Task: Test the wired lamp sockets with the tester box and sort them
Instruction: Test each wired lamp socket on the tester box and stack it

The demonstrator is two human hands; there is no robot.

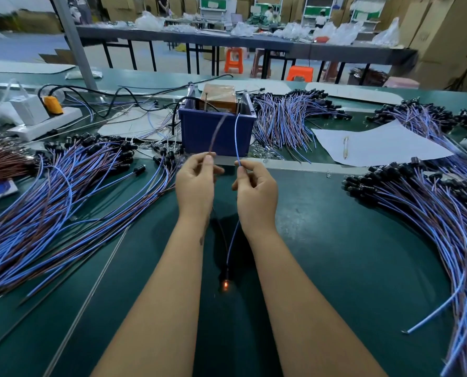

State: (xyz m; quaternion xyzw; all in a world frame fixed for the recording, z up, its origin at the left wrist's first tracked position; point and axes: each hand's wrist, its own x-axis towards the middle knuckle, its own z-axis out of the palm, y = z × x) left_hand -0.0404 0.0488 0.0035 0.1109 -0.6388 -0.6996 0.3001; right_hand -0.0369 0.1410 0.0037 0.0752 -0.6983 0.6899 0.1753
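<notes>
**Socket lit on the tester leads**

A warehouse hall with cardboard stacks, long trestle tables and orange stools [233, 60] is seen behind a green desk [349, 240]. At the middle of the desk a blue tester box [216, 131] stands upright, with two metal pins rising from its top. One wired lamp socket [225, 278] is held between the forearms: its long axis runs from the box toward the person, the black socket end nearest the person and hanging lowest, an orange glow visible at its tip. Its brown wire [216, 137] is pinched between thumb and fingers of the left hand [197, 180], and its blue wire [237, 137] is pinched likewise by the right hand [257, 189]; both wire ends are directed up and away at the box pins. Whether the ends touch the pins cannot be told. Heaps of blue-and-brown wired sockets are spread left [63, 191], right [431, 213] and behind the box [287, 118]. A power strip [47, 121] lies at far left, a sheet of paper [376, 145] at right.
</notes>
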